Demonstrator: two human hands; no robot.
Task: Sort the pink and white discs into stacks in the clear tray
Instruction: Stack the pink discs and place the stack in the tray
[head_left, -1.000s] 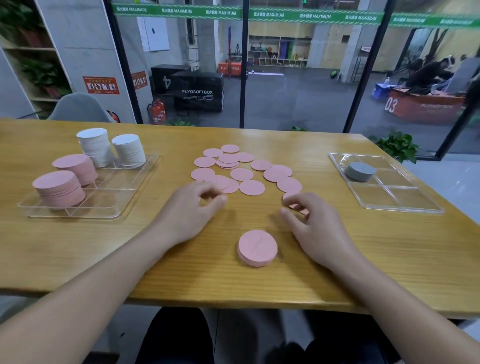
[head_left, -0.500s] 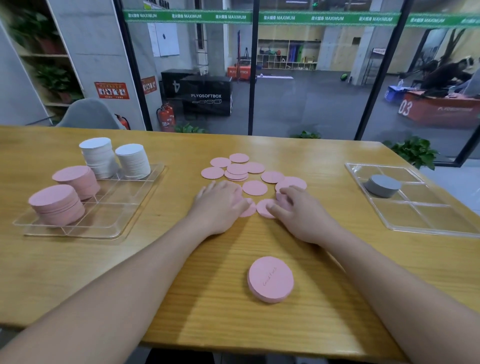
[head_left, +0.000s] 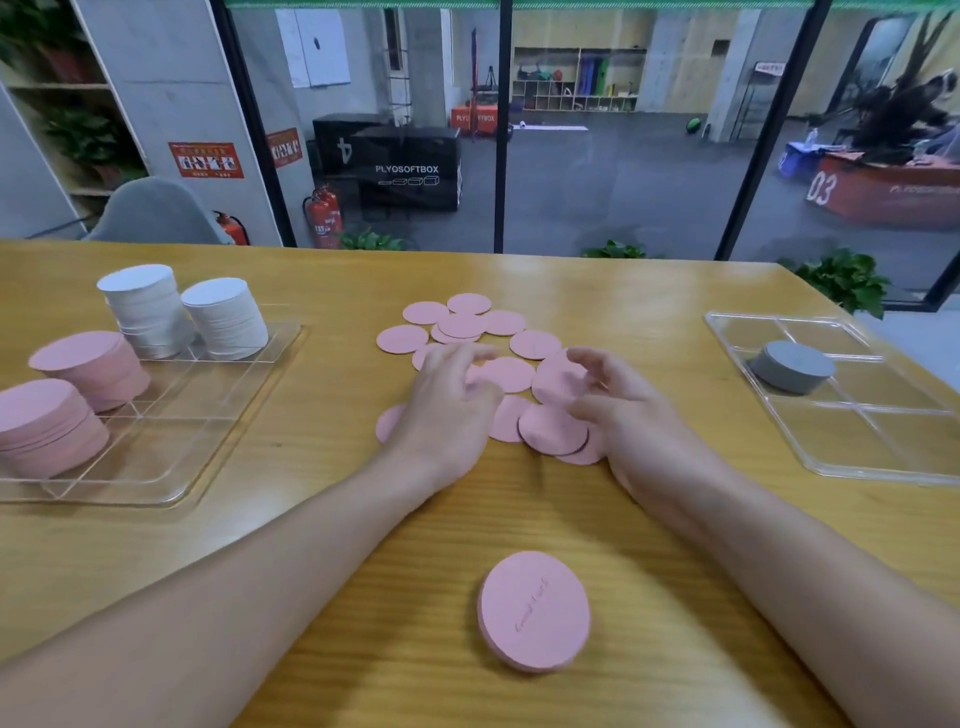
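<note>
Clear tray (head_left: 228, 415) w/ 2 pink, 2 white stacks; both hands loose-fingered, holding nothing.

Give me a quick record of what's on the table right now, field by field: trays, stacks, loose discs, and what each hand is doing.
left tray: clear, holds two white stacks and two pink stacks
right tray: clear, holds one grey stack
loose pink discs: scattered mid-table, some overlapping
near pink stack: on the table, close to the person
left hand: over the loose discs, blurred
right hand: fingers curled over the loose discs, grip unclear
</note>
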